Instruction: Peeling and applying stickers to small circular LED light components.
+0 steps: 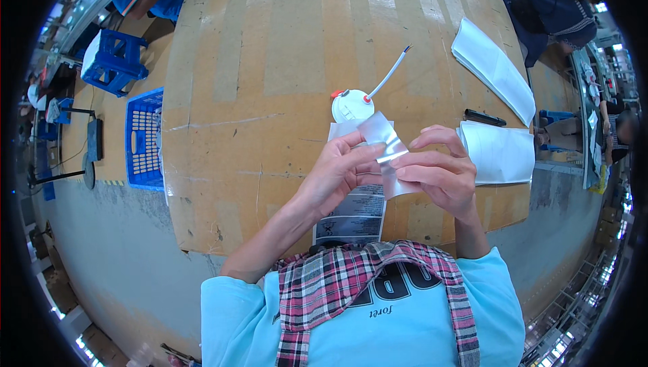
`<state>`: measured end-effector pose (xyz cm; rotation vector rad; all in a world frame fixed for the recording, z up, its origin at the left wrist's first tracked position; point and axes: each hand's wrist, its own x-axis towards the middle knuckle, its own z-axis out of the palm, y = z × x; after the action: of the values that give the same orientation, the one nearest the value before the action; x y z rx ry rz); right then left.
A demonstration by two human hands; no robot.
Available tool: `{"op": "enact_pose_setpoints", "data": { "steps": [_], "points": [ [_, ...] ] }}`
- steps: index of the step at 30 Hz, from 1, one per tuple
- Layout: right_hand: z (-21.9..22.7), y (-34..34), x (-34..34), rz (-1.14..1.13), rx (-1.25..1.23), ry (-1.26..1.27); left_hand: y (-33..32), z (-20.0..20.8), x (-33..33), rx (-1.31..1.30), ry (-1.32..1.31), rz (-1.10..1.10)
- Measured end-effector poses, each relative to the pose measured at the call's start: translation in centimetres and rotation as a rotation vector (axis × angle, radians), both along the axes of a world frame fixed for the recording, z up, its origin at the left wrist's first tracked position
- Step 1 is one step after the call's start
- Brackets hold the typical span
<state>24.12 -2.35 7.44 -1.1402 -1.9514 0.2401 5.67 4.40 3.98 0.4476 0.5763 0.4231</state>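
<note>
Between my two hands is a shiny silver strip (378, 129), bent in the middle. My left hand (334, 174) pinches it from the left with thumb and fingers. On the other side, my right hand (442, 172) has its thumb and fingers closed on the strip's lower part, with the index finger raised. Just beyond them a round white device (351, 105) lies on the table, with a red piece at its left and a white cable (389, 75) with bare-ended wires at its right. Below my hands lies a grey printed sheet (349, 215), partly covered by them.
On the right of the brown-topped table (283, 63) are a stack of white sheets (499, 154), a folded white stack (496, 66) and a black pen-like tool (484, 118). A blue crate (144, 141) and blue stool (115, 62) stand left. Two people are at the far corners.
</note>
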Motion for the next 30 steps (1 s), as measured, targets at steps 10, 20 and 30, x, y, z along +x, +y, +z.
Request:
{"op": "enact_pose_setpoints", "data": {
  "steps": [10,20,30],
  "points": [
    [-1.1,-0.8,-0.6,-0.125,-0.159,0.044,-0.4,-1.1,-0.1,0.173,0.121,0.092],
    [-1.4,-0.9,-1.5,-0.111,-0.303,0.187,-0.9,-2.7,0.7,0.404,0.197,0.245],
    [-1.3,-0.9,-1.9,-0.046,-0.348,0.243,-1.1,-2.9,0.5,0.251,0.149,0.326]
  ]
}}
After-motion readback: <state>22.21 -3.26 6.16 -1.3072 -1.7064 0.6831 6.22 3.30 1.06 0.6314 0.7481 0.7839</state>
